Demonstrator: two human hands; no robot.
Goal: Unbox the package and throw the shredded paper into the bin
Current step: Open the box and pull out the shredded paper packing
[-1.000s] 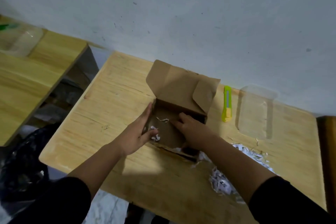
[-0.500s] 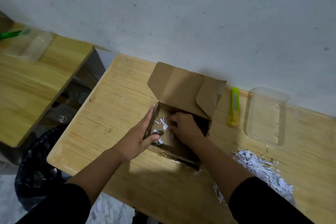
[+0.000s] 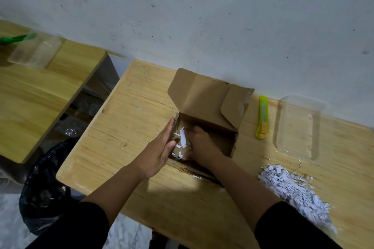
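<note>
On the counter (image 3: 125,127) stands the open cardboard box (image 3: 208,107), the left hand (image 3: 159,151) flat and spread against its left wall, the right hand (image 3: 202,143) inside, curled around loose shredded paper (image 3: 182,137).

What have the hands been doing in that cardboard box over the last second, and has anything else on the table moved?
The right hand slid across the open brown cardboard box toward the left hand, sweeping white paper shreds against it. The left hand stayed braced on the box's side. The box, yellow-green utility knife, clear plastic tray and shredded paper pile stayed put.
</note>
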